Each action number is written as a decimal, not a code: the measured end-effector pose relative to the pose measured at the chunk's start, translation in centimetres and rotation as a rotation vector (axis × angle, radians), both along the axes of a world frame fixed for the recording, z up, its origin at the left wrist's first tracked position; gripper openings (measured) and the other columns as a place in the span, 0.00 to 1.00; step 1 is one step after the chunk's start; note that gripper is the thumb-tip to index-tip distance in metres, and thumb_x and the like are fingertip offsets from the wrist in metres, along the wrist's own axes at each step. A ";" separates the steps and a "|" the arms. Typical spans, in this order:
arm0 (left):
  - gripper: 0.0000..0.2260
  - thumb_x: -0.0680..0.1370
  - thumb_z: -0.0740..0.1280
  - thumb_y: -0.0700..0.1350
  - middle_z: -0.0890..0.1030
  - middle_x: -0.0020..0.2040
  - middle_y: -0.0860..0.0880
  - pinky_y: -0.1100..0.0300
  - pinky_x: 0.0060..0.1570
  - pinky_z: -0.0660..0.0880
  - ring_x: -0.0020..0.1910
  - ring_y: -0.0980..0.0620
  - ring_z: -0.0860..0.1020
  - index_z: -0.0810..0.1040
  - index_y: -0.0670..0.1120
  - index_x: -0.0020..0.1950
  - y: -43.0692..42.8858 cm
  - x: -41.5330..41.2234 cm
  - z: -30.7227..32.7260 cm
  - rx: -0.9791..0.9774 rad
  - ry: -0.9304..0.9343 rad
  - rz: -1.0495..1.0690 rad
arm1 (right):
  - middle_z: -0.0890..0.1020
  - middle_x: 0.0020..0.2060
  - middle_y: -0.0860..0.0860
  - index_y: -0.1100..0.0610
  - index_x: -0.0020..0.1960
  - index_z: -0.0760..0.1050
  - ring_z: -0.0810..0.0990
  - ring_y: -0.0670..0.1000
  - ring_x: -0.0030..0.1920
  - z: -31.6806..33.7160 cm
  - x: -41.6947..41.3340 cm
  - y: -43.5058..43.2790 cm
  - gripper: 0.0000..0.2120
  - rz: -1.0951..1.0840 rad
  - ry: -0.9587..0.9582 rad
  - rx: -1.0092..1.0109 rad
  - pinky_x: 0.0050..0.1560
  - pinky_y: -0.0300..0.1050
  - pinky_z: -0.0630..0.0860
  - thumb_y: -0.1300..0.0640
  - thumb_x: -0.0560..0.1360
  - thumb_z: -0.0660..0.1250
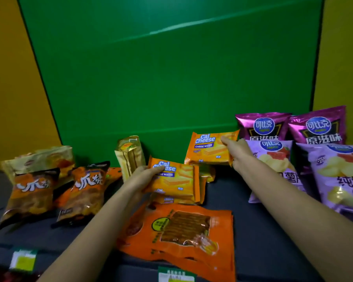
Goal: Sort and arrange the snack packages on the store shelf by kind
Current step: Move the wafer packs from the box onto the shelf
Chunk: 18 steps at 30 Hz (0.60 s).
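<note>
Grouping the wafers on the shelf (253, 200) seems to be the step in hand. The left grip (146, 177) holds the front Cal Cheese wafer pack (177, 181) atop its stack. The right grip (239, 151) pinches the rear Cal Cheese wafer pack (208, 149), just beside a magenta chip bag (262, 125). Next, probably, the two packs need bringing together.

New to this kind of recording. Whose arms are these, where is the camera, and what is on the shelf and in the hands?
No machine here: a person works with bare hands, and the one camera sits on their head, looking forward and down, so the arms reach in from below. The left hand grips a Cal Cheese pack; the right hand pinches a second Cal Cheese pack further back. On the dark shelf lie brown snack bags at left, a gold pack standing, flat orange packs in front and purple chip bags at right.
</note>
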<state>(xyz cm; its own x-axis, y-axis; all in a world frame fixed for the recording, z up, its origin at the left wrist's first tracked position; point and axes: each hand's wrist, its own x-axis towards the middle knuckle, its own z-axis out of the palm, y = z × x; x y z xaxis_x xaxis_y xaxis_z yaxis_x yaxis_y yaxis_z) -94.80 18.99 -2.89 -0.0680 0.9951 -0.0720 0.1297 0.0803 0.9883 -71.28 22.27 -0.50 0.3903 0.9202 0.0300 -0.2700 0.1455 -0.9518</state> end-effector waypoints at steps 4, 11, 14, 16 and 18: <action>0.13 0.74 0.68 0.47 0.82 0.34 0.45 0.64 0.27 0.75 0.26 0.54 0.80 0.76 0.38 0.51 1.6 0.1 -0.6 -0.016 0.178 -0.038 | 0.78 0.57 0.63 0.68 0.64 0.68 0.79 0.47 0.21 -0.6 -0.5 0.4 0.19 -0.017 0.040 -0.003 0.17 0.39 0.74 0.62 0.75 0.65; 0.23 0.75 0.61 0.61 0.79 0.57 0.41 0.56 0.50 0.71 0.56 0.42 0.77 0.74 0.41 0.53 2.1 -0.5 -1.5 0.104 0.910 -0.076 | 0.79 0.51 0.63 0.71 0.64 0.67 0.76 0.50 0.27 -1.2 -2.2 2.2 0.20 -0.012 -0.053 -0.096 0.19 0.41 0.74 0.61 0.75 0.65; 0.22 0.74 0.59 0.64 0.79 0.57 0.40 0.55 0.49 0.71 0.55 0.41 0.77 0.71 0.44 0.47 2.0 -0.5 -1.5 0.147 1.031 -0.058 | 0.80 0.48 0.62 0.72 0.61 0.69 0.76 0.50 0.26 -1.9 -3.2 3.4 0.19 0.003 -0.109 -0.114 0.17 0.35 0.71 0.62 0.75 0.66; 0.22 0.74 0.59 0.64 0.79 0.56 0.40 0.53 0.50 0.72 0.55 0.40 0.77 0.70 0.45 0.46 2.0 -0.6 -1.4 0.197 1.112 -0.033 | 0.78 0.57 0.65 0.73 0.61 0.70 0.78 0.55 0.36 -2.3 -3.6 4.3 0.21 -0.014 -0.150 -0.134 0.27 0.39 0.76 0.61 0.73 0.67; 0.22 0.74 0.58 0.64 0.80 0.54 0.41 0.54 0.47 0.71 0.54 0.40 0.77 0.70 0.45 0.45 1.7 -0.7 -1.2 0.258 1.170 -0.003 | 0.76 0.61 0.66 0.73 0.63 0.67 0.79 0.58 0.49 -3.0 -3.6 5.3 0.25 -0.032 -0.204 -0.173 0.41 0.48 0.78 0.61 0.71 0.70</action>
<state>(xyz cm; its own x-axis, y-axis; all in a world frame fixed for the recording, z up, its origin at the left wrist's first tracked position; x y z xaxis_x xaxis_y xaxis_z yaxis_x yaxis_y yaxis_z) -95.54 20.64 -4.09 0.0433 0.9714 0.2334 0.9606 -0.1046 0.2575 -74.85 27.60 -3.47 0.4215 0.9057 -0.0454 -0.0681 -0.0183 -0.9975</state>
